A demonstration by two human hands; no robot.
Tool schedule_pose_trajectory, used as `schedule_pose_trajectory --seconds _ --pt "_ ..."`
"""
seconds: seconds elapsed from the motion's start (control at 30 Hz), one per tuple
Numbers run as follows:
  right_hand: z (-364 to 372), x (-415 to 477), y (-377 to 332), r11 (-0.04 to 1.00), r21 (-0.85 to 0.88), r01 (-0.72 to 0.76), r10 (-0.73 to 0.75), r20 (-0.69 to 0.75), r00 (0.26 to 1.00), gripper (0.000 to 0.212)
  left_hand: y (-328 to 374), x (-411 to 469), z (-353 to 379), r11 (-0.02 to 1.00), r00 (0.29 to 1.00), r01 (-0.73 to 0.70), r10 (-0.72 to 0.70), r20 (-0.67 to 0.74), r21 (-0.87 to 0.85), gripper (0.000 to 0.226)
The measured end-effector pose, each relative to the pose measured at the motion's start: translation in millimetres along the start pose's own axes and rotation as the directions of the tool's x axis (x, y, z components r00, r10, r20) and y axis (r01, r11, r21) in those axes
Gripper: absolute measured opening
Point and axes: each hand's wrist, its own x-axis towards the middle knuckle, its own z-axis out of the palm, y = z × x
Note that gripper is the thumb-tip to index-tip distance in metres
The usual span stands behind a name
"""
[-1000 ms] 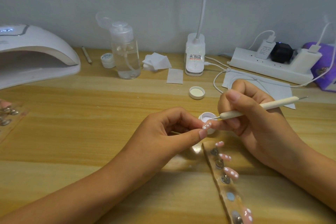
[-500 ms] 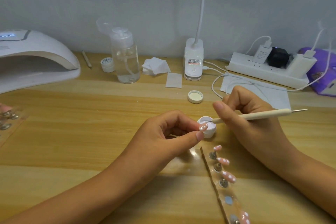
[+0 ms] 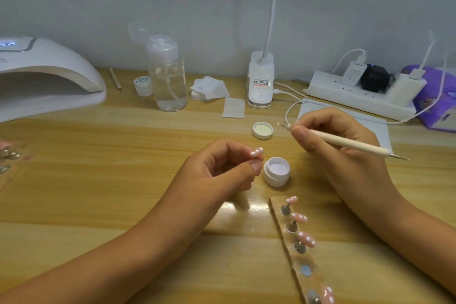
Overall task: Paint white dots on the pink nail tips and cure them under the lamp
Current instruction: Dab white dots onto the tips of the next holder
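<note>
The pink nail tip [image 3: 256,151], likely light and easily smudged, is pinched from below by the left hand [image 3: 217,170] beside the white pot [image 3: 276,172], while the stick [image 3: 345,142] is pinched by the right hand [image 3: 350,163].

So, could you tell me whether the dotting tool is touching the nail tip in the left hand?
Apart. In the head view the tool ends near the lid, with table showing between it and the nail tip.
</note>
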Motion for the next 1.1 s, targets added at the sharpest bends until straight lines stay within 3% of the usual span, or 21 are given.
schedule_pose_trajectory --seconds 0.2,0.4,0.67,0.9,1.1 --pt "1.3 -1.5 -0.6 0.999 -0.044 0.012 -0.012 -0.006 1.0 0.013 2.4 -0.8 1.2 1.0 1.0 -0.001 0.001 0.001 -0.019 0.009" --pt "6.2 -4.3 1.9 0.961 -0.277 0.016 0.014 0.107 0.994 0.01 3.3 -1.1 2.7 0.999 1.0 0.002 -0.002 0.001 -0.036 0.012" --pt "6.9 -4.2 1.9 0.932 -0.363 0.01 0.056 0.172 0.983 0.027 3.4 -1.6 2.5 0.999 1.0 -0.001 0.001 -0.002 -0.035 0.012" --pt "6.8 -3.9 2.2 0.958 -0.281 -0.055 0.087 0.101 0.991 0.019 3.2 -1.4 1.6 0.999 1.0 0.011 -0.011 -0.01 -0.032 0.016" --pt "3.2 0.8 0.4 0.996 0.038 -0.076 0.078 -0.042 0.996 0.014 3.0 -1.6 2.3 1.0 1.0 0.013 -0.013 -0.005 -0.028 0.014"
